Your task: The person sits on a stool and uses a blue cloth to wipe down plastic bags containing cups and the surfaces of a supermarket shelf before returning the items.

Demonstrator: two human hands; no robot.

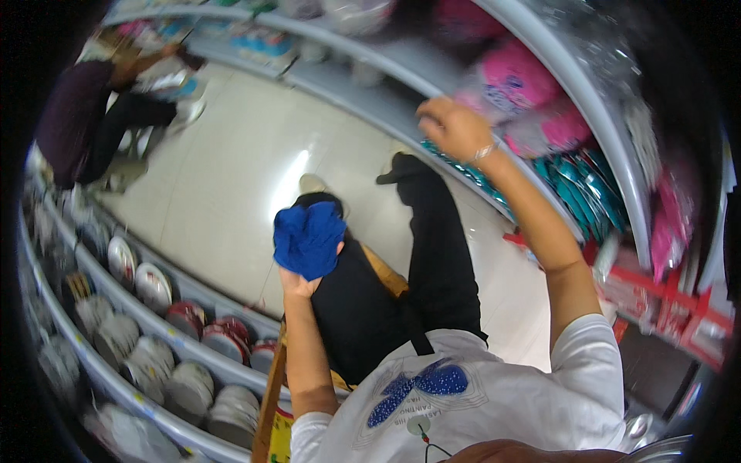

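Note:
A crumpled blue cloth (310,238) lies over the palm and fingers of my left hand (301,282), above my left thigh. My right hand (454,128), with a bracelet at the wrist, reaches out to the shelf edge on the right, its fingers curled and slightly blurred; I see nothing held in it. Pink plastic-wrapped packages (518,81) sit just beyond that hand. Teal packets (579,188) lie on the shelf under them, beside my right forearm.
Shelving with stacked bowls (188,388) and plates (153,285) runs along the left. A person in dark clothes (75,121) crouches or sits low at the upper left. Tiled floor (231,150) lies between the shelves. A red rack (648,301) stands at the right.

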